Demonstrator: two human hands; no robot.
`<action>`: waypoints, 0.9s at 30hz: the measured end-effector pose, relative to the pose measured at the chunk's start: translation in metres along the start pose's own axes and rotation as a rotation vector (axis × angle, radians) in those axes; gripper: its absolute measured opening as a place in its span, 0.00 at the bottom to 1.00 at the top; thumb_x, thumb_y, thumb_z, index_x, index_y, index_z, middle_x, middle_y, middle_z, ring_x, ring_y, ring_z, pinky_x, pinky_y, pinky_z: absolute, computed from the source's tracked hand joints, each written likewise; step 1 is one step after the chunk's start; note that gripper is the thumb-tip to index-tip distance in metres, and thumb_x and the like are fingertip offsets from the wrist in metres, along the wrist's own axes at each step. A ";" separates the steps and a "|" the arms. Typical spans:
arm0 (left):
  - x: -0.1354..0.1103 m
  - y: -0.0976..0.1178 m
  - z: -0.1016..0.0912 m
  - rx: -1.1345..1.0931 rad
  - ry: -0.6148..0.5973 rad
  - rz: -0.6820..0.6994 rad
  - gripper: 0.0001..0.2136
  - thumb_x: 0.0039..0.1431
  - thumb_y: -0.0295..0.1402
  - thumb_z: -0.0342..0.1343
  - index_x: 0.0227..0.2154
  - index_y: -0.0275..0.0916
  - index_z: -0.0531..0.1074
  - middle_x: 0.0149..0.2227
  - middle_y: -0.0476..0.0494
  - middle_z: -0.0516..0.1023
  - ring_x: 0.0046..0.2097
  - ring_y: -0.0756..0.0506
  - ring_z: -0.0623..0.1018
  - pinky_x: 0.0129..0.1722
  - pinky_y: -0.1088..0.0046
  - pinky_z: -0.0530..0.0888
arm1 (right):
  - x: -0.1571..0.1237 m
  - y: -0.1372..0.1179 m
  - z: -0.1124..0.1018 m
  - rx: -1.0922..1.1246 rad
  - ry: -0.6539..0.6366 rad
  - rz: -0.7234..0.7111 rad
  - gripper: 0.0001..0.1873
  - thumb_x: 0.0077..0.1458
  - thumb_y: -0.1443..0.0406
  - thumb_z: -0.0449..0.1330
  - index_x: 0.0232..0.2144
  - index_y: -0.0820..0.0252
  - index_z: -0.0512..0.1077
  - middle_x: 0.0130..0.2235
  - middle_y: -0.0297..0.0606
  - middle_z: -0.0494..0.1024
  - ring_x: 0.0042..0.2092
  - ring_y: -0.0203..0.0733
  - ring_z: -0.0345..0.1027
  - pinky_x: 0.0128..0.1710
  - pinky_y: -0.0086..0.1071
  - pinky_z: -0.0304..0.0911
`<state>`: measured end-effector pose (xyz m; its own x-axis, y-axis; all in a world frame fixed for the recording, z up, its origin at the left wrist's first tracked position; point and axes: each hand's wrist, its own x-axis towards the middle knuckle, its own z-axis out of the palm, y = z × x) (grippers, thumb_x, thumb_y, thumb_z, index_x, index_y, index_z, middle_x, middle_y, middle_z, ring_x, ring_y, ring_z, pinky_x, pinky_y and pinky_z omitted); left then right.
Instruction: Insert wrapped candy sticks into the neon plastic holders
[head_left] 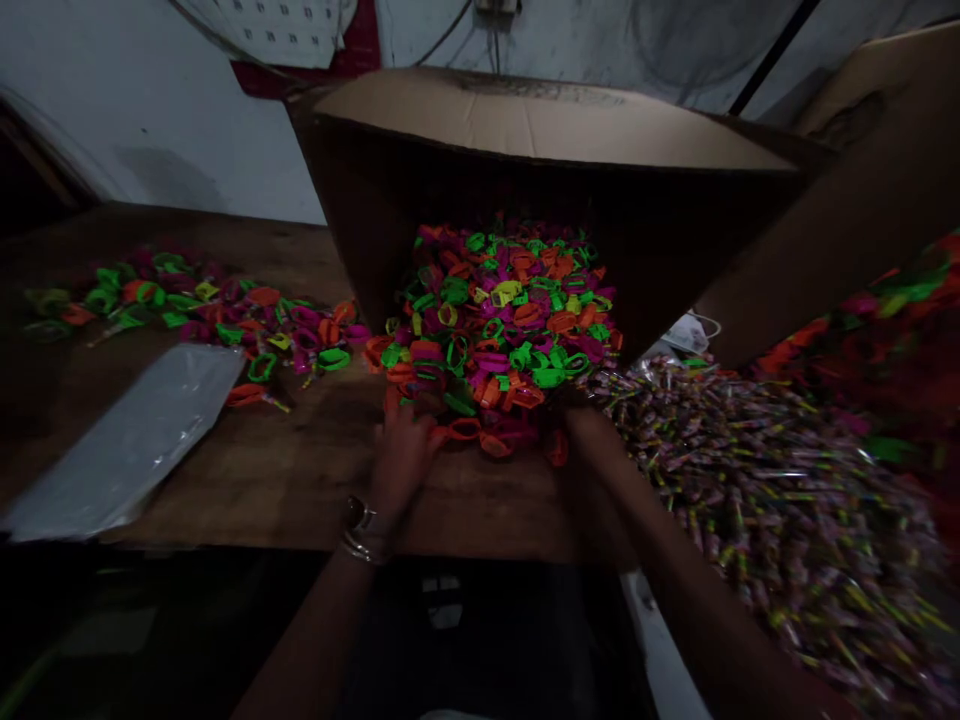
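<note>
A big cardboard box point(540, 120) lies tipped on its side on a wooden table point(300, 470), and a heap of small bright plastic rings point(495, 320) in green, pink, orange and yellow spills from its mouth. My left hand point(405, 450), with a bracelet at the wrist, rests at the front edge of the heap, its fingers reaching among the orange pieces. My right hand point(581, 420) is pushed into the heap's right front; its fingers are buried and hidden.
A second, flatter scatter of the same plastic pieces point(202, 310) lies on the table to the left. A clear plastic bag point(127, 440) lies at the near left. A large mound of wrapped candy sticks point(780, 500) fills the right side.
</note>
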<state>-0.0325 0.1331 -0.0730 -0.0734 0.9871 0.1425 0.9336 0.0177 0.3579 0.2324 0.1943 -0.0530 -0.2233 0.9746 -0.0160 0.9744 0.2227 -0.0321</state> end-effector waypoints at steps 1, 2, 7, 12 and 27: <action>0.002 0.001 0.001 0.036 -0.020 0.010 0.08 0.55 0.36 0.56 0.33 0.39 0.76 0.45 0.33 0.72 0.50 0.32 0.69 0.43 0.53 0.69 | 0.003 -0.001 -0.001 -0.038 -0.021 -0.007 0.17 0.55 0.74 0.51 0.45 0.64 0.74 0.46 0.52 0.76 0.43 0.45 0.72 0.38 0.29 0.64; 0.004 0.000 0.001 0.031 -0.021 0.022 0.06 0.54 0.34 0.56 0.32 0.39 0.76 0.45 0.34 0.72 0.50 0.32 0.70 0.43 0.53 0.70 | 0.005 -0.003 -0.001 -0.065 -0.033 -0.013 0.17 0.56 0.75 0.50 0.45 0.65 0.73 0.47 0.53 0.76 0.43 0.45 0.73 0.38 0.29 0.65; -0.003 -0.007 -0.010 -0.479 0.114 0.095 0.01 0.50 0.28 0.56 0.26 0.38 0.70 0.39 0.41 0.75 0.42 0.42 0.74 0.42 0.64 0.72 | 0.010 -0.011 -0.001 -0.086 -0.065 -0.067 0.20 0.55 0.78 0.47 0.45 0.69 0.72 0.48 0.59 0.74 0.45 0.49 0.72 0.40 0.34 0.66; -0.029 0.007 -0.038 -0.948 0.040 -0.071 0.11 0.49 0.37 0.59 0.35 0.38 0.71 0.33 0.47 0.76 0.31 0.48 0.75 0.28 0.75 0.71 | 0.017 -0.010 -0.014 0.017 -0.038 -0.075 0.17 0.51 0.81 0.49 0.37 0.68 0.74 0.40 0.55 0.78 0.42 0.48 0.74 0.41 0.34 0.66; -0.045 0.024 -0.021 -1.430 -0.153 -0.257 0.25 0.55 0.44 0.54 0.54 0.42 0.65 0.46 0.42 0.76 0.43 0.45 0.76 0.42 0.70 0.72 | -0.086 -0.139 0.008 1.676 0.098 0.040 0.09 0.49 0.63 0.60 0.35 0.57 0.71 0.26 0.32 0.76 0.29 0.37 0.72 0.32 0.31 0.68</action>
<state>-0.0144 0.0854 -0.0521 -0.0581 0.9898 -0.1301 -0.2433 0.1123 0.9634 0.1160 0.0795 -0.0549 -0.1355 0.9907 0.0131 -0.1381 -0.0057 -0.9904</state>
